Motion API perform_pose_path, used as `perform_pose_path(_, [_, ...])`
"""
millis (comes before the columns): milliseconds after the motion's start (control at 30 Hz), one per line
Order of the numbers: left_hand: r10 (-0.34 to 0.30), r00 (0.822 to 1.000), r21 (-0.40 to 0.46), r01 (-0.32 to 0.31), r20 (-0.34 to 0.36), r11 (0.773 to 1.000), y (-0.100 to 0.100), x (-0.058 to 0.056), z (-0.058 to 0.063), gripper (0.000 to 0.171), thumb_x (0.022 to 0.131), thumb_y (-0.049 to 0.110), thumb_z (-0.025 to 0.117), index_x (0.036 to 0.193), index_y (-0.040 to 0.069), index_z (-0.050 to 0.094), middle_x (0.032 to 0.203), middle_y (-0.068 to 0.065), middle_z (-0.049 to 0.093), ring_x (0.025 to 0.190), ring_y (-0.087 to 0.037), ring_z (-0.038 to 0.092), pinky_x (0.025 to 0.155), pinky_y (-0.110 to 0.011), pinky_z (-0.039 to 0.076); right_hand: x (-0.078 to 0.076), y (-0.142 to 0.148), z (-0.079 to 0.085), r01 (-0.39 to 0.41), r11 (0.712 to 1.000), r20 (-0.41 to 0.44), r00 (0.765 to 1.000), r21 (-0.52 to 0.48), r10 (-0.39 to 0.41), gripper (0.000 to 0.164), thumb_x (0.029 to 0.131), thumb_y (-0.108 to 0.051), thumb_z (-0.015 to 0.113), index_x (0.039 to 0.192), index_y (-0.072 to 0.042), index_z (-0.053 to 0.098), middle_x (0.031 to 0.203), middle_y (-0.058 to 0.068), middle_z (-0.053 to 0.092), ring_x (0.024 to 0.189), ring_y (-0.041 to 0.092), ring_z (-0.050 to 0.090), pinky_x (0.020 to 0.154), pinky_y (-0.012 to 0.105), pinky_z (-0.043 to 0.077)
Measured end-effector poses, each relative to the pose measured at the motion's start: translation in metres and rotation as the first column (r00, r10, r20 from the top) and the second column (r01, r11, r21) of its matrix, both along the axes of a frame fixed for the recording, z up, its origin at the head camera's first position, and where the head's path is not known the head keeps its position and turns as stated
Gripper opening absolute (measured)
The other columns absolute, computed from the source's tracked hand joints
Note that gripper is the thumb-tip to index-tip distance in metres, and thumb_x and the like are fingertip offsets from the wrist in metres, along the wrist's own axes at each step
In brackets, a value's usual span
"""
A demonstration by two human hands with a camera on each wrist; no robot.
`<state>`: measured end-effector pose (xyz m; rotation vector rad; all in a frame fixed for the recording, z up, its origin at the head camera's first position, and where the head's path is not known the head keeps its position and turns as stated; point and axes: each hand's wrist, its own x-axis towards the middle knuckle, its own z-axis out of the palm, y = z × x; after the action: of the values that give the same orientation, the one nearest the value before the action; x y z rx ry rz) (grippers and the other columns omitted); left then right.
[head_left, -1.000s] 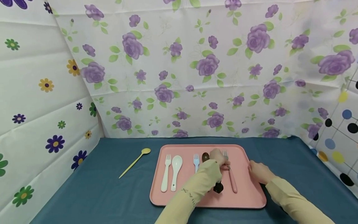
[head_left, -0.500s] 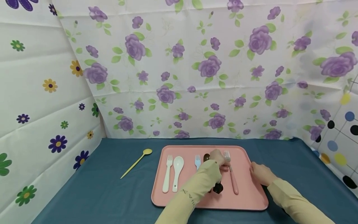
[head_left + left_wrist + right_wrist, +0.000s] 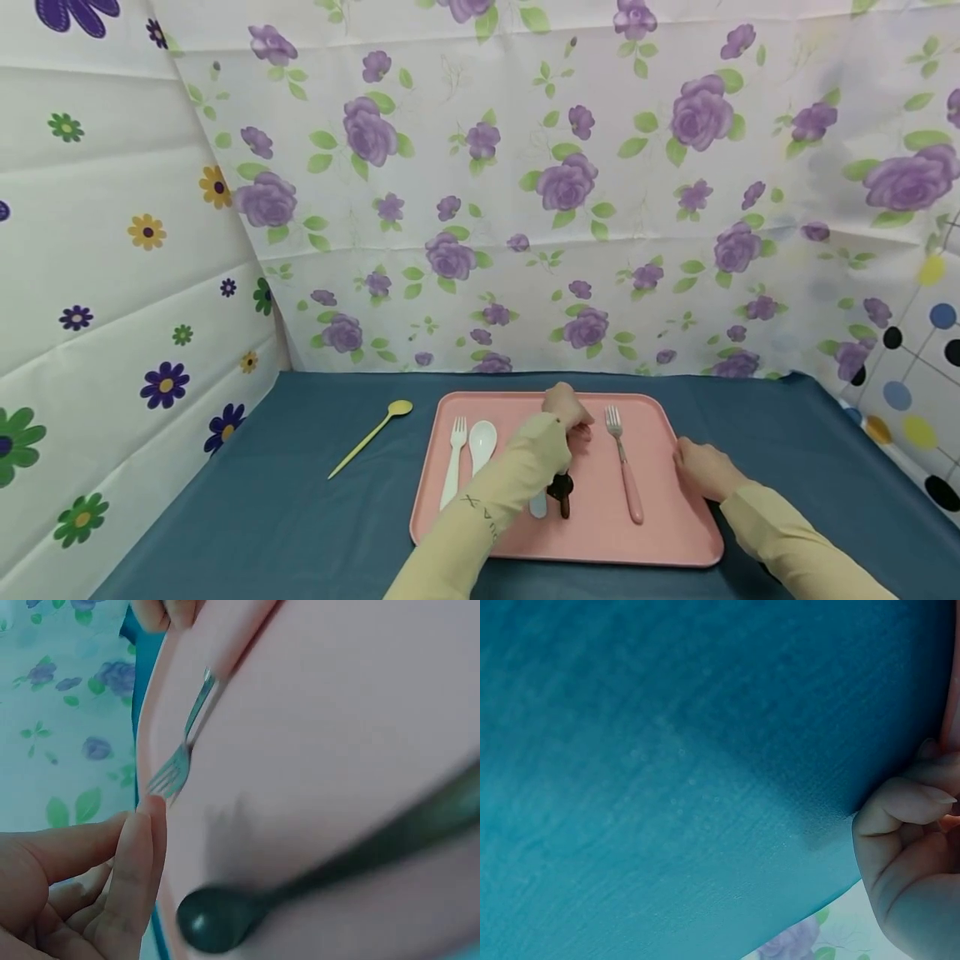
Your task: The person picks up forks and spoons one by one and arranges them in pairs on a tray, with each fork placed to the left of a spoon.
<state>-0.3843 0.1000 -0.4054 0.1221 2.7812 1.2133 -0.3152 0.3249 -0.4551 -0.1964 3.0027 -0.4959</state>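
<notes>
My left hand (image 3: 566, 410) hovers over the upper middle of the pink tray (image 3: 675, 533), holding nothing visible. In the left wrist view its thumb and fingers are close together, fairly straight, beside the bowl of a dark brown spoon (image 3: 217, 919). The head view shows only that spoon's handle (image 3: 565, 507) below my wrist. Right of this hand lies a fork with a pink handle (image 3: 632, 492), tines away from me. A blue handle (image 3: 537, 504) shows beside the brown one. My right hand (image 3: 705, 468) grips the tray's right rim with curled fingers.
On the tray's left side lie a white fork (image 3: 454, 458) and a white spoon (image 3: 483, 442), partly behind my left sleeve. A yellow long-handled spoon (image 3: 371, 435) lies on the dark blue cloth (image 3: 300, 533) left of the tray. Flowered cloth (image 3: 525, 208) hangs behind.
My left hand has moved left, from beside the pink-handled fork to over the brown spoon and blue fork, now mostly hidden. The right hand stays on the rim. The view has shifted slightly.
</notes>
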Motion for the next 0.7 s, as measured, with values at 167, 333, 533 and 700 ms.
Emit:
perform_pose_path(167, [-0.010,0.998,0.103,0.003,0.068,0.995,-0.017,-0.008,0.017,0.009,0.086,0.001,0.079,0.086,-0.008,0.078,0.077,-0.022,0.076,0.063,-0.028,0.076,0.074,-0.035,0.064,-0.001,0.001,-0.001,-0.002,1.000,-0.008,1.000,0.001,0.002,0.018,0.104,-0.007,0.040,0.095,0.004,0.052,0.077,0.012,0.057,0.073,0.032,0.065,0.065,0.044,0.048])
perform_pose_path(333, [-0.020,0.999,0.188,0.014,0.035,0.982,-0.044,-0.012,0.032,0.009,0.089,-0.004,0.072,0.086,-0.012,0.076,0.061,-0.015,0.070,0.039,-0.010,0.057,0.074,-0.038,0.064,-0.001,0.001,-0.003,0.003,1.000,-0.001,1.000,0.003,-0.003,0.018,0.104,-0.007,0.040,0.097,0.005,0.052,0.078,0.012,0.058,0.076,0.033,0.065,0.066,0.045,0.048])
perform_pose_path(533, [0.019,0.995,0.134,-0.005,-0.103,0.991,-0.086,-0.020,0.049,0.016,0.091,-0.006,0.068,0.078,-0.012,0.075,0.051,-0.007,0.060,0.053,-0.026,0.068,0.061,-0.031,0.061,-0.003,-0.001,-0.001,0.005,1.000,0.005,1.000,0.009,-0.005,0.019,0.105,-0.007,0.040,0.098,0.006,0.053,0.079,0.013,0.058,0.077,0.034,0.066,0.067,0.045,0.049])
perform_pose_path(700, [0.103,0.987,0.078,-0.094,-0.122,0.992,-0.119,-0.027,0.057,0.013,0.090,-0.005,0.069,0.080,-0.011,0.074,0.047,-0.002,0.056,0.042,-0.013,0.058,0.050,-0.020,0.052,-0.004,0.001,-0.002,0.008,1.000,-0.005,1.000,0.020,-0.008,0.019,0.104,-0.007,0.041,0.098,0.006,0.052,0.080,0.014,0.059,0.078,0.035,0.066,0.067,0.046,0.050])
